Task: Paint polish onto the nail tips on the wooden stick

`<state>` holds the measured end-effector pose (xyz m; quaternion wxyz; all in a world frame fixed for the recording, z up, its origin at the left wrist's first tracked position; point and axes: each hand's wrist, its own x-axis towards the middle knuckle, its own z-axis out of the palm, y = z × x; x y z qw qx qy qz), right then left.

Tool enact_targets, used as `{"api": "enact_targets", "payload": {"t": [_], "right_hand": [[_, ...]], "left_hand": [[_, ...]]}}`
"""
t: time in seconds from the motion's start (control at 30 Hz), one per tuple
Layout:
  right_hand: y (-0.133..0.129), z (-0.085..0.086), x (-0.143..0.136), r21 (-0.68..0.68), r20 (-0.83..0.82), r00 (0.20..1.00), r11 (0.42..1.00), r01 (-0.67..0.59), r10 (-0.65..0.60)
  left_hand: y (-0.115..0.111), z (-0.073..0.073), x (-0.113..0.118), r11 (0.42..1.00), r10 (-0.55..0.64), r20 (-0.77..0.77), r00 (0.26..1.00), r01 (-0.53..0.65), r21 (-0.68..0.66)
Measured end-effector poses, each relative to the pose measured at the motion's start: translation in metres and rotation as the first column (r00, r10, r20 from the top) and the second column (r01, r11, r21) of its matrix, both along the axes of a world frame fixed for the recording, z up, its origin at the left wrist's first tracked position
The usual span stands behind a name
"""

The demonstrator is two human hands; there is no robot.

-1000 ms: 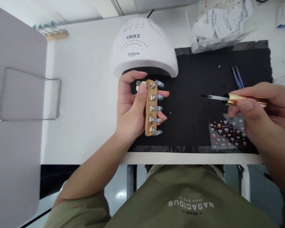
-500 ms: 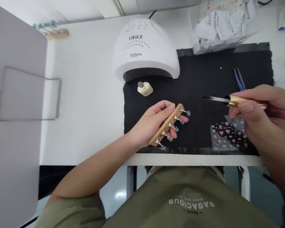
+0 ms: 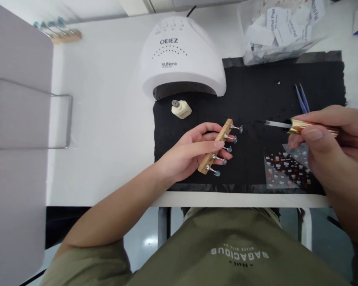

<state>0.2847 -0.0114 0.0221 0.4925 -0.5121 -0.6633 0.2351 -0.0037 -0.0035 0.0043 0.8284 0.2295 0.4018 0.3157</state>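
My left hand [image 3: 197,149] grips a wooden nail display stand [image 3: 210,157], its thumb across the front and fingers behind. Several metal posts stick out of the stand, each tipped with a blue-green false nail [image 3: 216,173]. Held between the thumb and fingers of my right hand [image 3: 331,143] is a nail polish brush [image 3: 298,126] with a gold cap handle, its bristles pointing left and apart from the stand. A cream polish bottle [image 3: 181,110] stands uncapped on the black cloth [image 3: 250,91], beyond my left hand.
Behind the bottle is a white nail lamp [image 3: 181,59]. Blue tweezers [image 3: 302,98] and a patterned sticker sheet [image 3: 282,169] lie near my right hand. At the back are a clear box [image 3: 262,59] of alcohol pads and a second nail stand [image 3: 67,36]. A wire frame [image 3: 30,147] stands left.
My left hand has shifted the stand slightly right and turned it a little, and its thumb now lies across the stand's middle. The right hand with the brush has barely moved.
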Motion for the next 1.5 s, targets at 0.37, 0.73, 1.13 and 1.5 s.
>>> {"api": "enact_targets", "payload": {"t": [0.37, 0.73, 1.13, 1.5], "right_hand": [[0.0, 0.004, -0.002, -0.03, -0.016, 0.998, 0.998, -0.063, 0.063], [0.004, 0.002, -0.002, 0.041, 0.092, 0.964, 0.966, -0.254, 0.249], [0.011, -0.006, 0.007, 0.229, 0.167, 0.898, 0.87, -0.438, 0.408], [0.008, -0.002, 0.007, 0.214, 0.242, 0.909, 0.895, -0.391, 0.339]], "left_hand": [[-0.003, -0.001, -0.002, 0.99, 0.111, 0.053, 0.992, -0.115, 0.078], [-0.009, 0.001, -0.001, 0.976, 0.163, 0.067, 0.984, -0.171, 0.136], [-0.007, -0.004, -0.003, 0.952, 0.207, -0.023, 0.978, -0.196, 0.234], [-0.006, -0.003, -0.003, 0.962, 0.17, -0.098, 0.981, -0.144, 0.231]]}}
